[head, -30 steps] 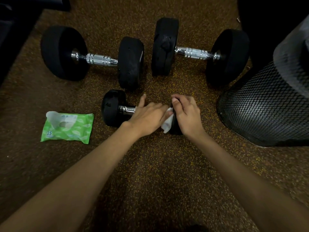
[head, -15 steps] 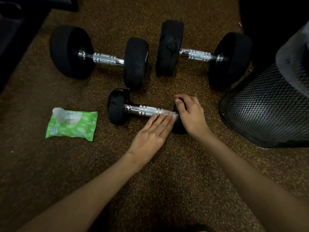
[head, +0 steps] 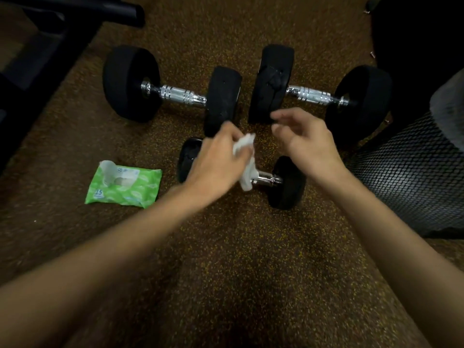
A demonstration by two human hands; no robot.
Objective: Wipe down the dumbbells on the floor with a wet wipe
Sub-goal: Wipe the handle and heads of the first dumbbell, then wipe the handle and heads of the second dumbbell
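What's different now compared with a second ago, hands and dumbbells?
Both hands have lifted off the small dumbbell. The left hand now holds the wipe bunched above the handle; the right hand has let go of the end weight and hovers empty. The two big dumbbells and the wipe pack stayed put.
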